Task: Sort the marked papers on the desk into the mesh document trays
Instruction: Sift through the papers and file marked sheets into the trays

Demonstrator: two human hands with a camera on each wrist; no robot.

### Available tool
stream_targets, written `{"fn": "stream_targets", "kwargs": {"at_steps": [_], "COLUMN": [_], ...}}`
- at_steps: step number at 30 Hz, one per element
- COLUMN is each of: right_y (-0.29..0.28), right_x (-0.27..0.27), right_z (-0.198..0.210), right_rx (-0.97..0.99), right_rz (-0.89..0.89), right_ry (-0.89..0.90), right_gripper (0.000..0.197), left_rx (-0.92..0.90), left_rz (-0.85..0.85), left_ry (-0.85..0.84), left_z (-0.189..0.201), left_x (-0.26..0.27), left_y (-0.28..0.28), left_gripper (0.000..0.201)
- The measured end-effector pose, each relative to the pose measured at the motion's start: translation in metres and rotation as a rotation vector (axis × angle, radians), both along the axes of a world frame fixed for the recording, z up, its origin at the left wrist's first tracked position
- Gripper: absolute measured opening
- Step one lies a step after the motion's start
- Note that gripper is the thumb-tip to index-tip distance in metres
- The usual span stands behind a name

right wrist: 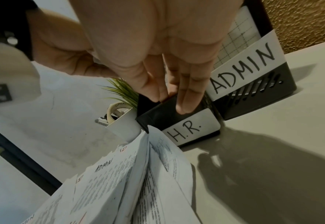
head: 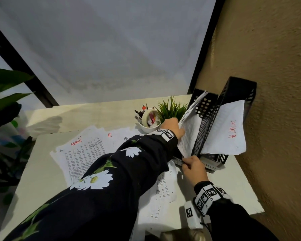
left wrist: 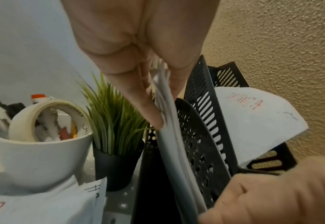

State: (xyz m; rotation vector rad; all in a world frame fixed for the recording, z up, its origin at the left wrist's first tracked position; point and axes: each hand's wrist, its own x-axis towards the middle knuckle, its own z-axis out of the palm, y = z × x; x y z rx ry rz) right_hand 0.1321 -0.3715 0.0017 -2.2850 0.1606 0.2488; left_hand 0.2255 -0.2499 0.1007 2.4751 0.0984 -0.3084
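Note:
Two black mesh trays stand against the wall: the H.R. tray (head: 207,115) (right wrist: 161,115) and, to its right, the ADMIN tray (head: 236,91) (right wrist: 253,103). My left hand (head: 180,129) (left wrist: 163,106) reaches across and pinches a sheaf of white papers (head: 189,133) (left wrist: 169,136) standing in the H.R. tray. At that tray's front wall my right hand (head: 189,162) (right wrist: 177,104) presses with straight fingers. A sheet marked ADMIN in red (head: 228,134) (left wrist: 253,121) droops from the ADMIN tray. Several marked papers (head: 83,153) (right wrist: 109,189) lie spread on the desk under my left arm.
A white bowl (head: 149,128) (left wrist: 38,159) with a tape roll and pens stands left of the trays, beside a small potted grass plant (head: 170,110) (left wrist: 115,121). The textured wall (head: 276,101) runs along the right. Large green leaves (head: 3,87) hang at the far left.

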Motion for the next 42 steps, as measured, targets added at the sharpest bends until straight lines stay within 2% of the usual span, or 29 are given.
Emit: {"fn": "stream_targets", "kwargs": {"at_steps": [3,9,11,16,18,20,22,24,27,29,32,33,36,38,40,42], "right_y": [0.003,0.002,-0.003,-0.029,-0.042,-0.055,-0.067,-0.076,-0.08,-0.079,-0.076,-0.077,-0.075,-0.07,-0.06,-0.042], "right_x": [-0.002,-0.005,-0.009,-0.017,-0.015,-0.009,-0.001,0.009,0.021,0.027,0.032,0.033,0.031,0.027,0.023,0.017], "right_z": [0.002,0.004,0.007,0.024,0.031,0.035,0.037,0.037,0.036,0.041,0.054,0.055,0.058,0.063,0.072,0.081], "right_rx": [-0.03,-0.014,0.055,0.235,0.269,0.316,0.357,0.409,0.407,0.404,0.444,0.442,0.395,0.344,0.282,0.174], "right_rz": [0.02,-0.02,-0.145,-0.654,-0.821,-0.957,-1.015,-0.976,-0.869,-0.858,-0.866,-0.874,-0.892,-0.89,-0.827,-0.688], "right_ry": [-0.004,-0.032,-0.068,-0.248,-0.286,-0.276,-0.23,-0.175,-0.17,-0.175,-0.196,-0.208,-0.243,-0.312,-0.433,-0.567], "right_gripper": [0.032,0.03,0.028,0.017,0.028,0.052,0.073,0.078,0.073,0.069,0.04,0.037,0.051,0.061,0.063,0.06], "left_rx": [-0.048,-0.055,-0.06,-0.047,-0.057,-0.073,-0.106,-0.128,-0.151,-0.144,-0.144,-0.155,-0.245,-0.346,-0.409,-0.385], "left_rz": [-0.011,-0.004,0.012,0.034,0.061,0.086,0.101,0.112,0.145,0.163,0.172,0.174,0.163,0.174,0.186,0.189], "left_ry": [0.002,-0.006,-0.005,-0.027,-0.038,-0.032,-0.026,-0.02,-0.004,0.0,-0.009,-0.011,-0.025,-0.05,-0.109,-0.185], "left_z": [0.0,-0.001,-0.005,-0.009,-0.01,-0.011,-0.011,-0.012,-0.015,-0.017,-0.02,-0.02,-0.021,-0.016,-0.009,-0.002], "left_x": [-0.004,-0.007,-0.007,-0.004,-0.002,-0.002,-0.002,-0.001,-0.001,-0.001,-0.001,-0.002,-0.006,-0.011,-0.017,-0.027], "left_y": [0.005,0.005,0.004,0.005,0.008,0.01,0.011,0.013,0.015,0.018,0.022,0.023,0.023,0.025,0.035,0.058], "left_gripper": [0.016,0.013,0.018,0.027,0.027,0.027,0.027,0.027,0.026,0.025,0.025,0.024,0.016,0.021,0.026,0.016]}}
